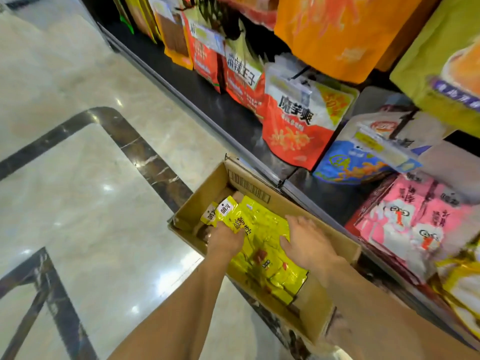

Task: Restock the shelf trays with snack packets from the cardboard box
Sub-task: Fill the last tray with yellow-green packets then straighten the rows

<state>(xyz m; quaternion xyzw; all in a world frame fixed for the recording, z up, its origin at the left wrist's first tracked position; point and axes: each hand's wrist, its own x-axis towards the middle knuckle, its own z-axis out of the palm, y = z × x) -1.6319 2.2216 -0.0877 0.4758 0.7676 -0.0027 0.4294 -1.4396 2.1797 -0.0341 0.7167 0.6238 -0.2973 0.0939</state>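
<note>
Pale glossy floor (78, 178) far left, with a dark strip (145, 152) curving across it. Cardboard box (249, 188) sits open on the floor, lower centre, its long side right against the base of the shelf (207, 120).

Left hand (226, 237) is inside the box at its left end, fingers curled round a bunch of small yellow packets (226, 211). These fan up and out beyond the knuckles, white labels showing. Fingertips are hidden under the packets.

Just right of that hand, the pile of yellow packets (262, 255) lies flat and fills the middle of the box. It runs between both hands and on toward the near end; one packet shows a red patch.

Right hand (306, 240) is palm down over the right side of the pile. Fingers are straight and spread and hold nothing, and the thumb points toward the left hand. Cannot tell whether it touches the packets or is just above them. The hands are near each other but apart.

On the shelf right of the box: red and white bag (293, 126) standing upright, blue bag (350, 165) lower down, pink bags (415, 216) stacked at the right. Orange bag (337, 29) is above, blurred
</note>
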